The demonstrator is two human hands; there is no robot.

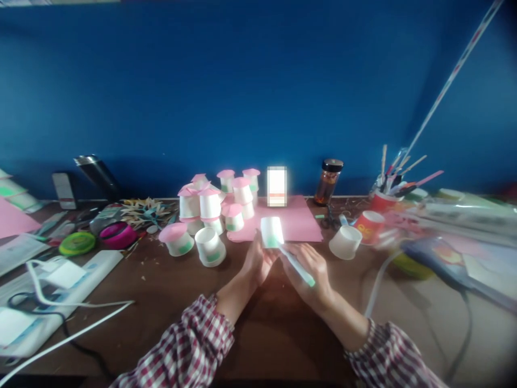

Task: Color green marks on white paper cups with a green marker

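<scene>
My left hand [260, 262] is closed around a white paper cup [271, 229] that has a green patch near its lower end. A marker [299, 265] with a white barrel and green end sits in my right hand [313, 269], its tip side against the cup. Left of my hands stand two loose cups: a white cup [210, 248] with green marking, open at the top, and a cup with a pink paper top [174, 233]. Behind them is a cluster of stacked white cups with pink paper tops [210, 198]. Pink paper [299, 221] lies beyond my hands.
To the right are a plain white cup [346, 242], a red cup [369, 226] and a hot glue gun [436, 258]. A dark-lidded jar [328, 183] stands at the back. On the left lie a power strip [86, 288] with cables, a green tape roll [76, 244] and a pink roll [117, 235].
</scene>
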